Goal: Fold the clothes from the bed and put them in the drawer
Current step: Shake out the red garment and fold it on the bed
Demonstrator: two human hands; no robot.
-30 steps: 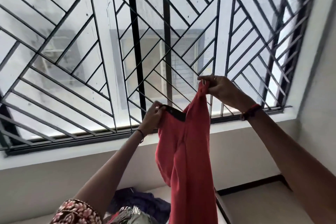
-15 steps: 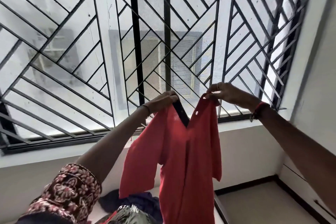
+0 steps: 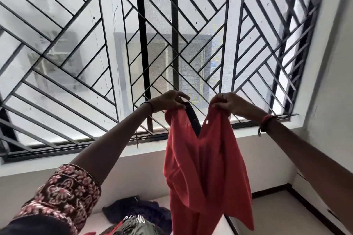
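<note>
Two hands are up in the air on this one. One shoulder of a red collared shirt (image 3: pixel 206 168) is pinched by the left hand (image 3: pixel 168 101), right beside the dark collar (image 3: pixel 193 122), and the other shoulder is bunched up in the right hand (image 3: pixel 225 103). Fingers are curled tight on both sides. The shirt is held high in front of the window grille (image 3: pixel 76 63) and hangs free above the bed (image 3: pixel 106 224), where a pile of other clothes (image 3: pixel 141 217) is left waiting.

What could go wrong, as a guess:

- **Lopsided fold:** both grips are close together and near the neck, so the body and sleeves are left drooping and twisted. A fold started from this would probably come out uneven.
- **Dropped side:** the fabric looks thin. If one pinch gets loosened during a shake-out, that side would likely be dropped onto the pile and mixed in with the unfolded stuff.

The hem is cut off at the bottom of the view, so it can't be told whether it's brushing the pile. No drawer is in view either.
</note>
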